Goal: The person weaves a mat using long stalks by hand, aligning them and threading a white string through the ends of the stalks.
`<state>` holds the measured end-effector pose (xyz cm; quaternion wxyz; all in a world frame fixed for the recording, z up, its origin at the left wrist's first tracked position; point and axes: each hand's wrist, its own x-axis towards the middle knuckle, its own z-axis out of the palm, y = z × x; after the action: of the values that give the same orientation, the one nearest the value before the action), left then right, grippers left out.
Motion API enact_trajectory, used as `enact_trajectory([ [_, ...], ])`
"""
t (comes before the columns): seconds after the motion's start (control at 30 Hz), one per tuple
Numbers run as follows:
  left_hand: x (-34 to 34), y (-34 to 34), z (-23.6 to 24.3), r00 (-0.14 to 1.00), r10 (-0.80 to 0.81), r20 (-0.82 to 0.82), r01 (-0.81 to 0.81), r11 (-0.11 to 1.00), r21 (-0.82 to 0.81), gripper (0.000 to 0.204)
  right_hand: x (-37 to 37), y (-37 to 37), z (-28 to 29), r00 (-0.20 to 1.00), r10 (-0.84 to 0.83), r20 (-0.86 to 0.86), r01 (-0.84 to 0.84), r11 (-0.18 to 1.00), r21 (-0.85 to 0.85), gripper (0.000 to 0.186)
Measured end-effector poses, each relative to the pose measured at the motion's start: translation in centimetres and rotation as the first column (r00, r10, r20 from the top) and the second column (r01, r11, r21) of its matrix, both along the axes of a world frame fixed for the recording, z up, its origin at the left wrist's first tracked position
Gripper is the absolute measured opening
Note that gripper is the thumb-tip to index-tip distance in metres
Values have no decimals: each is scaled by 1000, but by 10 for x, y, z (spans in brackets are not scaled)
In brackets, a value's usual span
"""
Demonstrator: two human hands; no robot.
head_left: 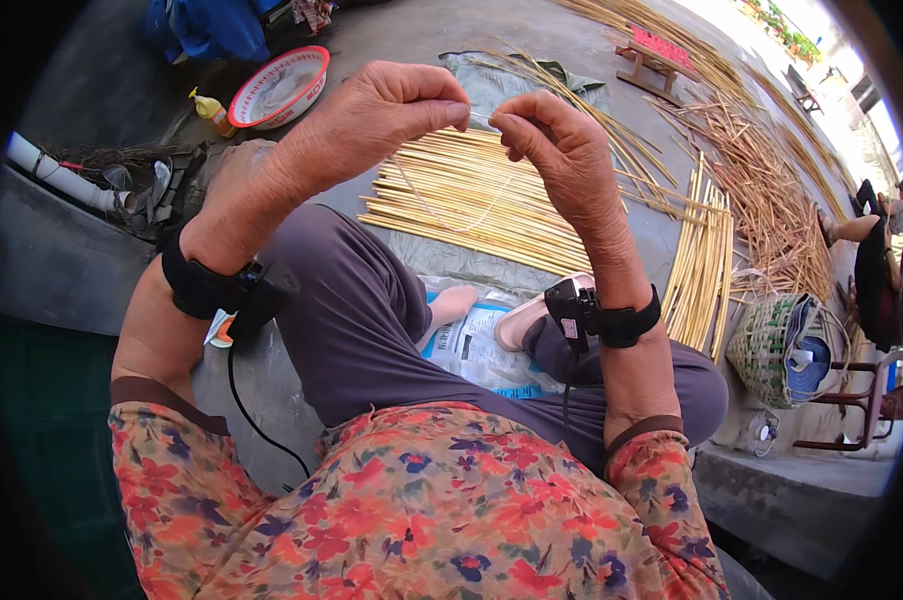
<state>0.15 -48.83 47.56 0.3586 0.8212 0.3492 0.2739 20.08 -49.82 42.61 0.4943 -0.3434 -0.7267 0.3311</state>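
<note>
Both hands are raised in front of me, close together, each with its fingers pinched. My left hand (pixel 397 110) and my right hand (pixel 562 150) grip a thin white string (pixel 477 222). A short stretch of it runs between the fingertips, and a loose loop hangs below. Behind the loop, a layer of pale yellow stalks (pixel 482 200) lies side by side on a grey-green sheet (pixel 442 257) on the ground. The fingertips are apart from the stalks. I cannot make out the string's ends.
More stalks (pixel 699 270) lie to the right, beside a brownish heap (pixel 762 190). A woven basket (pixel 772 350) stands at the right, near another person's limbs. Far left are a red-rimmed basin (pixel 317 75) and a yellow bottle (pixel 212 112). A small red-topped stool (pixel 662 55) stands farther back.
</note>
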Motion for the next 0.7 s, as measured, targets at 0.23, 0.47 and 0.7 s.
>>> enact_trajectory([
  [0.23,4,-7,3,1000,16,15,-16,1000,17,18,5,-6,-7,990,-17,-142,30,996,88,18],
  [0.47,4,3,-11,987,105,123,-91,989,-114,19,15,-8,-12,977,44,-210,-57,997,-54,25],
  [0.7,-27,62,-45,963,-112,243,142,984,-111,21,-26,19,-28,997,-72,-13,70,992,-101,35],
])
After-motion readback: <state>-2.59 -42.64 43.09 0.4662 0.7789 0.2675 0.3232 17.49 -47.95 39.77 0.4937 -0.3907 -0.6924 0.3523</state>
